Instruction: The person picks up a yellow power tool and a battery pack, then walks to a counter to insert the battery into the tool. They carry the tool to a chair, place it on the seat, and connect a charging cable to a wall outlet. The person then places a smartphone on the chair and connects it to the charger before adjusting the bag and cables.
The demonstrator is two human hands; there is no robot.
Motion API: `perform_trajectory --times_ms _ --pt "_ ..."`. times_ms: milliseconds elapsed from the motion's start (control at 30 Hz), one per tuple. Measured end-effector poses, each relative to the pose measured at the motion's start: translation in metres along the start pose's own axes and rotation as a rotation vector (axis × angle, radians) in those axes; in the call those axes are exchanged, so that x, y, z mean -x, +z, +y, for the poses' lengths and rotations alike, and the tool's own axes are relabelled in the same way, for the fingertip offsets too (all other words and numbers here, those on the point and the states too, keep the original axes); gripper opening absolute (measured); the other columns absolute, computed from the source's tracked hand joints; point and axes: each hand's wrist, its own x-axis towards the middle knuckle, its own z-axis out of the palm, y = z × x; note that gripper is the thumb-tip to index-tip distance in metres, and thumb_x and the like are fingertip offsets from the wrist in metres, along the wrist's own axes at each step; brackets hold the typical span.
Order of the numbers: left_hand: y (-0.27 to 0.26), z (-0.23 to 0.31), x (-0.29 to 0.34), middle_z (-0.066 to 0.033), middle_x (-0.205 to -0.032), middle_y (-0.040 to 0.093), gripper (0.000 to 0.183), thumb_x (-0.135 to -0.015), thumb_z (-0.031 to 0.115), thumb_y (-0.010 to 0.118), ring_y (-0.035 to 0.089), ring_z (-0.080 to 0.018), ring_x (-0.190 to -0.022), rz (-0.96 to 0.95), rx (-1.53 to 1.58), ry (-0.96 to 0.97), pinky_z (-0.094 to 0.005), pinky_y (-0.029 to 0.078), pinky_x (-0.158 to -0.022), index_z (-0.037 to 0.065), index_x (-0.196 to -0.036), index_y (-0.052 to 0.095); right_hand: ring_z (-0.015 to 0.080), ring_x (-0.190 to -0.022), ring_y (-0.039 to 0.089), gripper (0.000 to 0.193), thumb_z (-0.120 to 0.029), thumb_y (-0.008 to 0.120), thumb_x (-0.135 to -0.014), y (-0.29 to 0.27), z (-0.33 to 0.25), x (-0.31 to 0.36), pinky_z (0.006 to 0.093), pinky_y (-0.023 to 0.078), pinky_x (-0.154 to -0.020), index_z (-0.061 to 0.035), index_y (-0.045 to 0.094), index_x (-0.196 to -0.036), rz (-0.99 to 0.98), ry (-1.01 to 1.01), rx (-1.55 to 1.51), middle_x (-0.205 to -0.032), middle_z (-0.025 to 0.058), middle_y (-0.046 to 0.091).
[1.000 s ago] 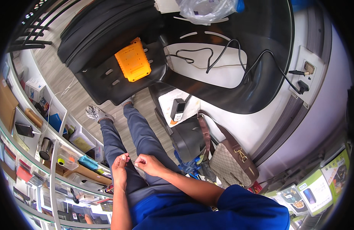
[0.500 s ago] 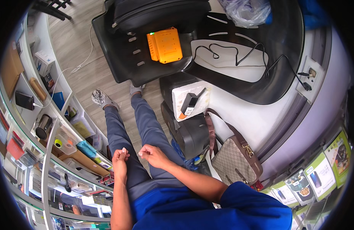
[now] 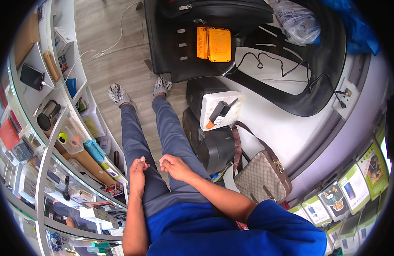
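Note:
Both hands are in front of my lap, over my grey trousers, a small gap between them. My left hand (image 3: 138,170) is loosely closed, thumb on top, with nothing visible in it. Beside it, my right hand (image 3: 176,167) has its fingers curled in, and no object shows there either. Neither hand touches a thing. Farther off, an orange-yellow plastic device (image 3: 218,45) lies on a black plastic chair (image 3: 171,64). A dark handheld device with an orange end (image 3: 219,112) rests on a white foam block (image 3: 235,97), beyond my right knee.
On the left runs a curved glass-and-white shelf unit (image 3: 71,109) with boxes and a charging phone (image 3: 32,77). A patterned brown shoulder bag (image 3: 261,177) is on the right, near a wall socket (image 3: 345,94) with a black cable (image 3: 284,74). Hanging packages (image 3: 352,190) line the lower right.
My view has shifted, so the chair, orange device and bag sit differently in the picture. My hands remain closed and close together over my lap.

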Motion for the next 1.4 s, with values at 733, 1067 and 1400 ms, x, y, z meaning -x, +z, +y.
perform_trajectory --times_ms 733,1067,1400 --pt "-0.032 -0.005 0.005 -0.0006 -0.082 0.065 0.039 -0.113 0.038 0.065 0.061 -0.0123 -0.085 0.03 0.077 0.015 -0.0295 0.048 -0.087 0.011 -0.085 0.064 0.0088 -0.074 0.061 0.045 -0.042 0.061 -0.115 0.033 -0.009 -0.008 0.0278 0.052 -0.07 -0.0031 0.07 -0.093 -0.035 0.059 0.047 -0.08 0.0012 0.069" --pt "-0.026 -0.014 0.004 -0.0005 -0.098 0.07 0.024 -0.112 0.029 0.068 0.06 -0.0102 -0.091 0.014 -0.059 0.079 -0.0273 0.049 -0.086 0.005 -0.11 0.07 0.0075 -0.074 0.061 0.045 -0.041 0.062 -0.115 0.036 -0.004 -0.005 0.0274 0.05 -0.069 -0.0038 0.069 -0.092 -0.033 0.053 0.093 -0.08 0.0004 0.069" --pt "-0.024 -0.011 0.005 -0.0021 -0.103 0.071 0.028 -0.113 0.029 0.066 0.063 -0.0105 -0.094 -0.008 -0.041 0.051 -0.0264 0.05 -0.089 0.003 -0.122 0.071 0.0077 -0.074 0.06 0.043 -0.04 0.062 -0.115 0.032 0.002 -0.003 0.0276 0.051 -0.071 -0.0037 0.069 -0.093 -0.012 0.012 0.072 -0.08 0.0001 0.068"
